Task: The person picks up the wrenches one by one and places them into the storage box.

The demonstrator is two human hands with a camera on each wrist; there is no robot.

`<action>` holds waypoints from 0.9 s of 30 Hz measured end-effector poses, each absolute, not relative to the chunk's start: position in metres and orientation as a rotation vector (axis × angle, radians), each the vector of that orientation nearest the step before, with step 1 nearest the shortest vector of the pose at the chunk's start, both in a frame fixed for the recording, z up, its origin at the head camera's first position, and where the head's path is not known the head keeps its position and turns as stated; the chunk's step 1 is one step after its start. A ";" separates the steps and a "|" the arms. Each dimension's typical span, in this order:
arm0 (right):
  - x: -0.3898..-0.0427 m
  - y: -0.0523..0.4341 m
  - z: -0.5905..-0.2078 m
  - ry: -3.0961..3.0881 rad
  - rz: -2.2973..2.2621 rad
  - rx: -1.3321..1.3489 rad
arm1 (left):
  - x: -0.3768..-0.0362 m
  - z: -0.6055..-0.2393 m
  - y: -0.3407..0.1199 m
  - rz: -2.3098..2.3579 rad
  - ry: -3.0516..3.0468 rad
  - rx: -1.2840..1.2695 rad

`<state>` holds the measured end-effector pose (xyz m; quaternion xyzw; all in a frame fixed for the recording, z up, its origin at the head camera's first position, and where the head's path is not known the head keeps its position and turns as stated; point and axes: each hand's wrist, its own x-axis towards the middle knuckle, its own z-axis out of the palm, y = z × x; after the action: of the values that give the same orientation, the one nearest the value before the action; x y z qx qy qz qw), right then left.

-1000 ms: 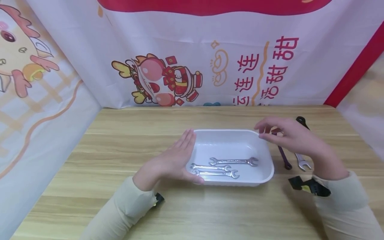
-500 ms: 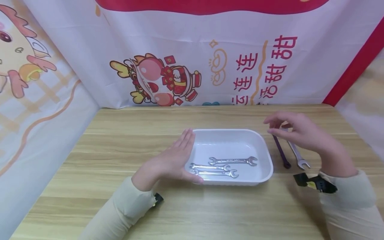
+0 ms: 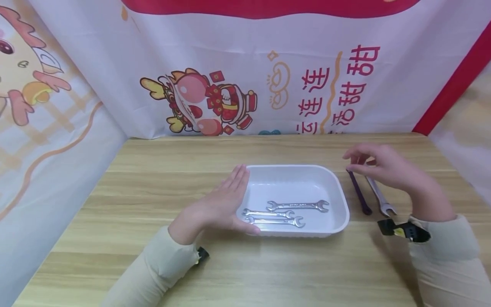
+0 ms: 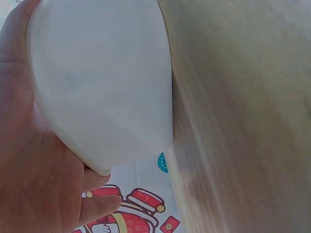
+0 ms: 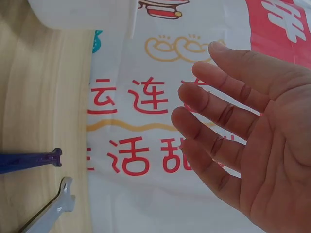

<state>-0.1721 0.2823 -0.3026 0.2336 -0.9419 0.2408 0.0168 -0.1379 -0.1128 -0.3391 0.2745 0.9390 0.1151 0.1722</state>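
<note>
Three wrenches in tray: three silver wrenches (image 3: 285, 213) lie flat inside the white tray (image 3: 337, 187); they lie as they did a second ago.
Head view, change: right hand (image 3: 383, 168) has drifted rightward off the tray's far right corner and now hovers over the far ends of the purple wrench (image 3: 359, 194) and the silver wrench (image 3: 379, 197) lying on the wooden table (image 3: 153, 273), just right of the tray. Reading: a loose wrench looks to be the hand's next concern; none lifted yet.
Head view, left hand: left hand (image 3: 218, 209) unmoved, palm flat against the tray's left wall, fingers straight, thumb along the near rim; bracing, not clasping.
Head view, right hand pose: wrist raised, fingers loosely bent downward, holding nothing.
Left wrist view: tray wall (image 4: 102, 82) fills the frame, palm (image 4: 29, 165) pressed to it; table alongside.
Right wrist view: fingers (image 5: 228, 111) spread and relaxed, empty; purple wrench end (image 5: 34, 160) and silver wrench end (image 5: 53, 208) lie on the table, apart from the hand.
</note>
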 end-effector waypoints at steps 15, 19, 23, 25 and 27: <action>-0.181 0.289 -0.314 -3.148 0.778 0.564 | -0.139 -0.340 -0.114 0.312 2.660 0.774; -0.185 0.292 -0.316 -3.222 0.779 0.507 | -0.139 -0.339 -0.114 0.303 2.663 0.772; -0.189 0.295 -0.320 -3.262 0.771 0.476 | -0.140 -0.339 -0.114 0.291 2.673 0.773; -0.190 0.298 -0.322 -3.273 0.762 0.480 | -0.140 -0.339 -0.113 0.297 2.670 0.776; -0.190 0.301 -0.326 -3.288 0.755 0.483 | -0.139 -0.340 -0.112 0.307 2.661 0.777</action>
<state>-0.1902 0.3006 -0.3256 0.1406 -0.9562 0.2196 -0.1328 -0.1392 -0.1118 -0.3395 0.2743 0.9393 0.1085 0.1752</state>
